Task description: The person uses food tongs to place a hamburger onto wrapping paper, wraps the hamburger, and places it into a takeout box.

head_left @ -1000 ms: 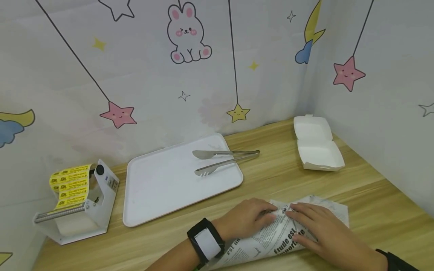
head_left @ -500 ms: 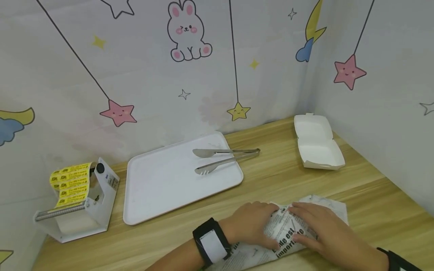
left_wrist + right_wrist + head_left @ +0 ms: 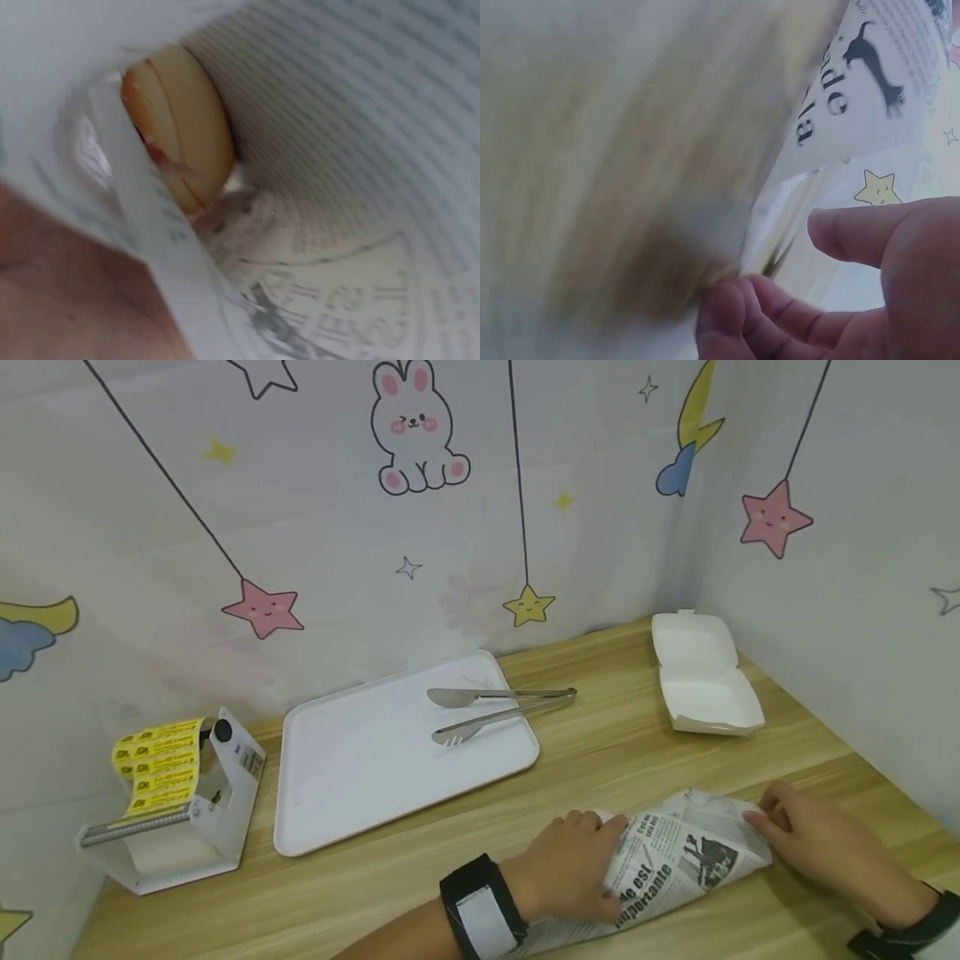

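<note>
A newsprint-patterned wrapping paper (image 3: 678,852) lies folded into a long bundle at the front of the table. My left hand (image 3: 566,868) arches over its left part, fingers at the far side and thumb at the near side, gripping the bundle. Through the paper's open end, the left wrist view shows a bun (image 3: 187,127) with a reddish bit along its split. At the paper's right end is my right hand (image 3: 832,843). In the right wrist view its curled fingertips (image 3: 727,304) meet the paper's edge, while the thumb (image 3: 847,232) stands apart from them.
Behind the hands lies a white tray (image 3: 360,777), with metal tongs (image 3: 510,706) across its right side. A label dispenser (image 3: 176,810) with yellow labels stands at the left. An open white takeaway box (image 3: 708,693) sits back right, close to the wall (image 3: 847,635).
My right hand has left the middle of the bundle and moved right to the paper's end. My left hand has slid slightly right and nearer, its thumb now on the near side.
</note>
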The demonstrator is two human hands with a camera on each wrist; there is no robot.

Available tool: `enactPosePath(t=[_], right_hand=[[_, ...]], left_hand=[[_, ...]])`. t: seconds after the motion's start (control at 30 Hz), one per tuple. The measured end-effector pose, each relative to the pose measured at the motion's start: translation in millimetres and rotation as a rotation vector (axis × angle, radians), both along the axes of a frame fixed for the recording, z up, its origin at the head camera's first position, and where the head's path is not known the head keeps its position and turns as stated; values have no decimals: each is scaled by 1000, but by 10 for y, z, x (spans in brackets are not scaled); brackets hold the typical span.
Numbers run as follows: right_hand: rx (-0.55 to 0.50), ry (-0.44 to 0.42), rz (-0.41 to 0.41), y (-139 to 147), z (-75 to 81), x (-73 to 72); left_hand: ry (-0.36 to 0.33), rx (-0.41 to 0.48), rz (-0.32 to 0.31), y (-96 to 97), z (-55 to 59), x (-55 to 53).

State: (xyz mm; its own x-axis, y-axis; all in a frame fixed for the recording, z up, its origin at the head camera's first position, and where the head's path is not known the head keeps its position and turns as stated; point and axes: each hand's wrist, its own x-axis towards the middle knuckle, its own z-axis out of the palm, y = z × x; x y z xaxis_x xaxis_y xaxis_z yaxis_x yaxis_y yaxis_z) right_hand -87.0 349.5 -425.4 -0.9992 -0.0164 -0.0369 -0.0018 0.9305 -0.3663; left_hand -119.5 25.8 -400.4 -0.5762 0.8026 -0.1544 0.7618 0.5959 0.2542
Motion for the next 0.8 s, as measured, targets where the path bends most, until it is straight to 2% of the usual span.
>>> enactPosePath(t=[0.17, 0.3, 0.43, 0.57, 0.7, 0.8], right_hand=[[-32, -46, -30, 15, 3, 52], [-195, -125, -46, -11, 26, 111], [-481, -243, -120, 14, 13, 159], [-832, -340, -179, 47, -45, 192], [-1205, -431, -159, 77, -116, 206], [-1476, -502, -70, 96, -176, 200]], left_hand=[[40, 7, 11, 39, 11, 78], [31, 31, 33, 45, -6, 94], [14, 59, 55, 48, -12, 75], [-6, 80, 70, 44, -3, 52], [-22, 98, 67, 41, -10, 47], [-14, 100, 58, 47, -29, 57]])
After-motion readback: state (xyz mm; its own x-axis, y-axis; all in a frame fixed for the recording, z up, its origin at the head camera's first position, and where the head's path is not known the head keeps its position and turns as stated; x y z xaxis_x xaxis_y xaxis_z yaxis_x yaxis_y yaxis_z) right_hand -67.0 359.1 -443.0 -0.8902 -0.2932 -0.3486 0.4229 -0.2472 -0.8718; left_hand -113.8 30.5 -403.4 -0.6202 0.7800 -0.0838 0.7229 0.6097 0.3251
